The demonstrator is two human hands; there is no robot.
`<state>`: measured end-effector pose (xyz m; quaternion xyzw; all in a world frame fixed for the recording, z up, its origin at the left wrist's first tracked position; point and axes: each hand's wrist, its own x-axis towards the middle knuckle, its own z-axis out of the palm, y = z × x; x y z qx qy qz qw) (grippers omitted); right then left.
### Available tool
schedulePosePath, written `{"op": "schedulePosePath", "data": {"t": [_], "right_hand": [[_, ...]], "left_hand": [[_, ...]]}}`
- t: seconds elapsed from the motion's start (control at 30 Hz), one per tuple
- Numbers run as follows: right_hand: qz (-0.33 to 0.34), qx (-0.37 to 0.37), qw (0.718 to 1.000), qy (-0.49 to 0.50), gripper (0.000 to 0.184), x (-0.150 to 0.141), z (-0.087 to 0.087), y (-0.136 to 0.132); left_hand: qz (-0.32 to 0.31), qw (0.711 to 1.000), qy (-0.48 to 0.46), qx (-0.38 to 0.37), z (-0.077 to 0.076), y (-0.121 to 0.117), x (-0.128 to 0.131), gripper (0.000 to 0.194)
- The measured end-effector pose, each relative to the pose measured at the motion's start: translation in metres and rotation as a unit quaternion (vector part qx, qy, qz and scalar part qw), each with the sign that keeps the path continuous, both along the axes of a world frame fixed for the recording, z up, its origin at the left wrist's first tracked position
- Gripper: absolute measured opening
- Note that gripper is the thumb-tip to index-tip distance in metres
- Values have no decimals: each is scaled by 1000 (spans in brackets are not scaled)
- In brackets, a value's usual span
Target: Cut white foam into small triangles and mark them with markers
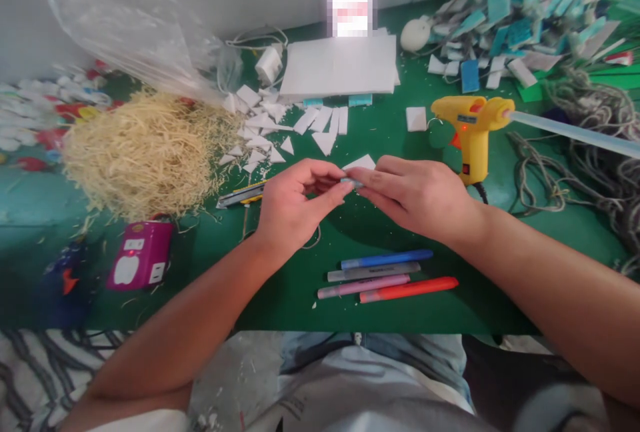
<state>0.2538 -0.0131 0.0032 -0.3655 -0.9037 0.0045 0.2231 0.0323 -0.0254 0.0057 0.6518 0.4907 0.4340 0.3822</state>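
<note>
My left hand [300, 202] and my right hand [420, 195] meet over the middle of the green table. Between their fingertips is a small pale blue piece [353, 183], mostly covered by the fingers, so its kind is unclear. Just behind the fingers shows a white foam piece [365, 163] with a pointed top; whether it is held or lies on the table I cannot tell. A box cutter [241, 195] with yellow edges lies beside my left hand. To the right of my right hand, a yellow glue gun [473, 127] with a long glue stick has its red light on.
Several markers [385, 272] lie near the front edge. White foam scraps [263, 125], wood shavings [145, 152] and a purple power adapter [141, 255] are left. Behind are stacked white sheets [340, 65]; to the right, blue-and-white pieces [520, 19] and grey cord [595, 132].
</note>
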Motion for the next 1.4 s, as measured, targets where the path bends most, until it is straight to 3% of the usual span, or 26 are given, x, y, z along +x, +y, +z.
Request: {"op": "schedulePosePath", "data": {"t": [0.13,0.3,0.53,0.7,0.87,1.1,1.23,1.4], "right_hand": [[-5,-19,1000,-12,53,-4,1,-3],[-7,-54,998,-2,53,-7,0,-6],[-23,-25,999,28,42,-9,3,-6],[20,-4,1000,8,45,-4,4,0],[53,-20,998,26,41,-1,0,2],[11,-75,997,10,45,-5,0,-2],[11,-84,996,-1,34,0,3,1],[19,-22,998,60,46,6,5,5]], "left_hand": [[8,997,-51,-64,7,2,-1,10],[8,995,-58,-79,11,2,-1,10],[-11,1000,-12,-5,6,4,-5,9],[-40,997,55,43,-1,4,-10,17],[-59,996,57,24,-4,1,-9,18],[-46,999,16,-10,-2,0,-8,14],[-91,992,90,-11,1,9,-14,12],[-193,954,229,-1,5,16,-22,9]]}}
